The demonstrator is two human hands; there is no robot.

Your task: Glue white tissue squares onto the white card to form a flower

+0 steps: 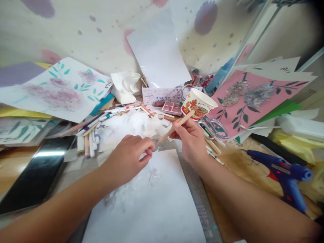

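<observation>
Far left: floral painting (76, 91) on white paper, green leaves, handwriting at its right edge too small to read. Below it: black phone-like slab (37, 172), glossy, unmarked as far as shown. Next: markers (86, 145), bundled, no brand legible. Left hand (129, 155): fingers curled, thumb close to forefinger, just beside the stick's tip; whether anything is pinched there cannot be told. Behind it: torn white scraps (129, 123), heaped. Centre front: white sheet (152, 212), flat beneath the hands, bearing a small glossy patch (154, 177) and a greyish smear at left. Behind the scraps: note strip (162, 96), blue handwritten lines seeming to begin 14 and 15, remainder uncertain. Wooden stick (177, 126): held slantwise above the sheet's far edge, tip down toward the left hand. Pink palette (172, 108): compartmented, beyond the stick. Right hand (193, 141): fingers closed on the stick. Step in hand, by judgement: tending the stick's tip, where a pale wisp shows; the next move calls for a steady grip and a tip kept clear of unmarked paper. Paper cup (197, 104): behind the right hand, red and black Chinese characters, the large one apparently 牛. Scissors (215, 130): beside the cup. Pink floral sheet (249, 92): dark leaves. Far right: blue glue gun (280, 172), red light showing, label unreadable, on the brown worktop (235, 165).
</observation>
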